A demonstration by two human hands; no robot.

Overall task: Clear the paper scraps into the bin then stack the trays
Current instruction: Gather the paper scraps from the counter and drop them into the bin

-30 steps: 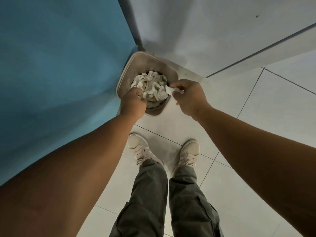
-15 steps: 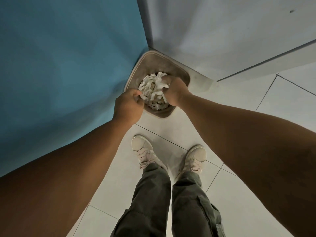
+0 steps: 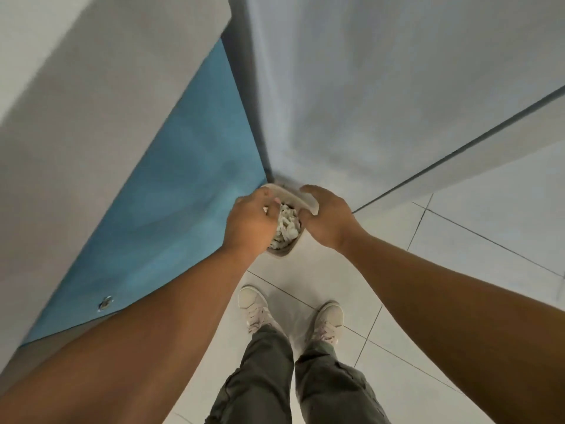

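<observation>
View from the head, looking down into a corner. The bin, a beige container with rounded corners, stands on the floor where the blue panel meets the grey wall. We see only its far rim and its near corner; both sides are covered by the hands. The paper scraps fill it as a pale crumpled heap in the gap between the hands, and their edges are hidden.

The left hand lies over the bin's left side with its fingers curled inward at the rim. The frame is smeared there, so we cannot tell whether they hold the rim or the paper. The right hand is curled round the right rim, fingers over the far edge and thumb toward the scraps.

Both forearms run in from the bottom corners and are cut off by the frame. They cover much of the floor and the lower edge of the blue panel. A small metal fitting sits low on that panel, just above the left forearm. A pale blurred surface fills the upper left. Below the bin we see two light shoes on the white tiles and grey-green trousers, cut off at the bottom edge.
</observation>
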